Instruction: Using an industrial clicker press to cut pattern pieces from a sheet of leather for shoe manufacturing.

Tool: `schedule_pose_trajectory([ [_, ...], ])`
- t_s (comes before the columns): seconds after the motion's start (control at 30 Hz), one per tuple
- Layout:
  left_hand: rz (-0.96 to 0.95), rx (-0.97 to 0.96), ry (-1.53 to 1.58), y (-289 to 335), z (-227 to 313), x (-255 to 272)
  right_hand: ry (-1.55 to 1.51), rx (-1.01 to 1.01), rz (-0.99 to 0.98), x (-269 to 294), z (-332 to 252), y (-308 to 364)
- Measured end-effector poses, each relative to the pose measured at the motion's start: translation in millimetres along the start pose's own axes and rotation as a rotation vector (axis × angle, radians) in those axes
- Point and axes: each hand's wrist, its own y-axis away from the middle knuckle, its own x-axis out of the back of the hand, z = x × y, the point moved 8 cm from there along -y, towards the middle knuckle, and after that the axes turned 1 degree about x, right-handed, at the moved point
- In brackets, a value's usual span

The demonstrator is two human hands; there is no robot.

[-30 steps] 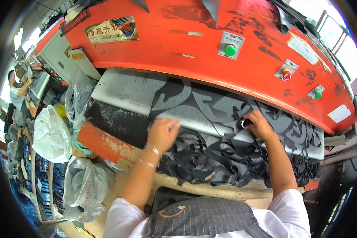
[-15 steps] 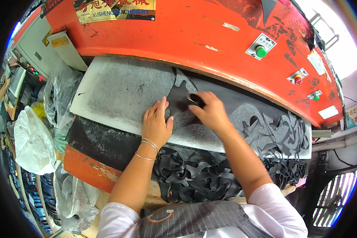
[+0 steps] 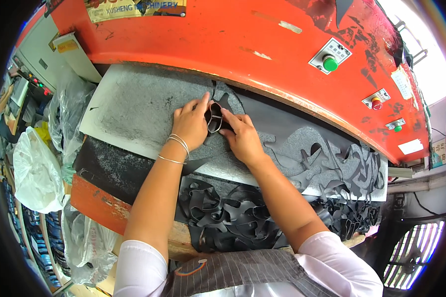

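Observation:
A small looped metal cutting die point(image 3: 214, 119) stands on edge over a dark piece of sheet material on the pale cutting board point(image 3: 119, 106). My left hand point(image 3: 191, 123), with bangles at the wrist, holds its left side. From the right, my right hand point(image 3: 244, 141) pinches the other side between thumb and fingers. Behind and to the right of my hands lies a smooth black sheet point(image 3: 277, 116), partly under the red machine. Curling cut-out offcuts point(image 3: 352, 163) cover the board's right end.
The red press beam point(image 3: 218, 47) spans the back, with a green button point(image 3: 329, 63) and a red knob point(image 3: 376, 103). A heap of black scraps point(image 3: 228, 213) lies along the near edge. Plastic bags point(image 3: 38, 171) hang at the left.
My right hand has moved left with the die, and my left hand has come up to its other side. Part of the dark sheet has shifted. The view has shifted slightly.

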Motion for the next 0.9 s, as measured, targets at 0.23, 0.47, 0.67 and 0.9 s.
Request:
schedule_pose_trajectory([
  [0.23, -0.072, -0.001, -0.096, 3.4, 26.2, -7.6, 0.039, 0.035, 0.111, 13.2, 8.4, 8.2],
  [0.47, 0.097, 0.001, 0.080, 23.8, 21.4, 15.5, -0.033, -0.087, -0.010, 57.9, -11.2, 33.8],
  [0.67, 0.194, 0.086, 0.546, 47.7, 119.4, 49.3, 0.232, 0.046, 1.000, 309.1, 12.4, 160.0],
  [0.9, 0.058, -0.473, 0.361, -12.4, 345.9, 69.2, 0.566, -0.471, 1.597, 560.2, 145.1, 271.0],
])
